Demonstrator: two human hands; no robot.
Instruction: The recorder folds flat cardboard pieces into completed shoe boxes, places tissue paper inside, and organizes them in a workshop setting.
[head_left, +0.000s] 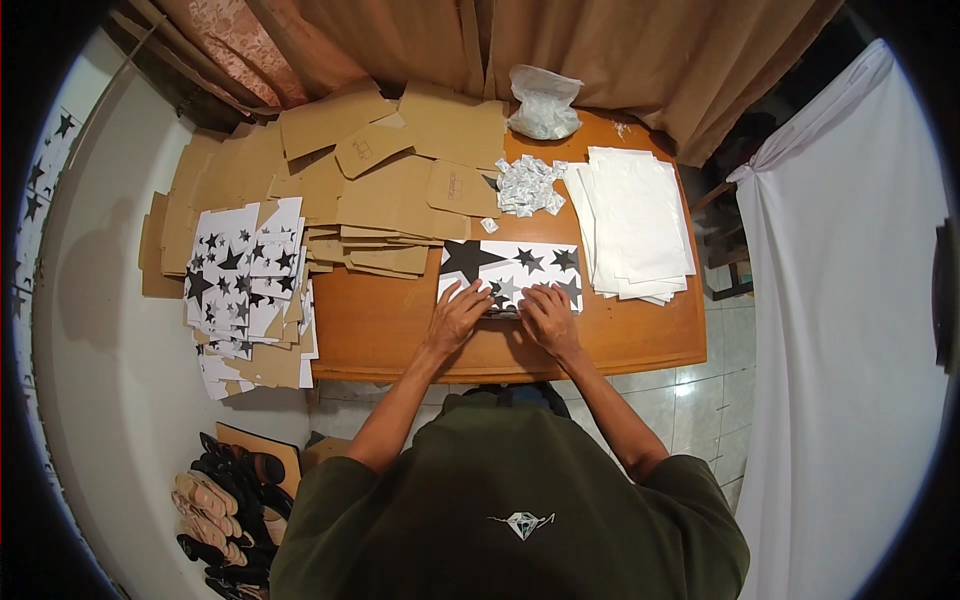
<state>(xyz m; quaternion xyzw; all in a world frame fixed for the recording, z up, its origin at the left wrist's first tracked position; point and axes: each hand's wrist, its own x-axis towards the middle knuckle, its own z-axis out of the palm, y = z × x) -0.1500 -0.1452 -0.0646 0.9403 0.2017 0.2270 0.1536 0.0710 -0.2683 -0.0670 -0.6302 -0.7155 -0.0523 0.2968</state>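
Note:
A white box with black and grey stars (pixel 510 258) lies near the front middle of the wooden table, its long side toward me. At the left part of its near edge is my left hand (pixel 458 318), fingers bent over the top. My right hand (pixel 548 322) grips the same edge farther right in a similar way. Both thumbs point inward, and a dark strip shows below the edge between the hands. The undersides of the fingers are hidden, and whether the lid is fully down cannot be made out.
Flat brown cardboard pieces (pixel 385 200) cover the table's back left. Star-printed sheets (pixel 240 285) overhang its left edge. Small silvery packets (pixel 530 187) lie behind the box, near a clear plastic bag (pixel 545 105). White sheets (pixel 640 225) are stacked at right. Shoes (pixel 235 500) stand lower left.

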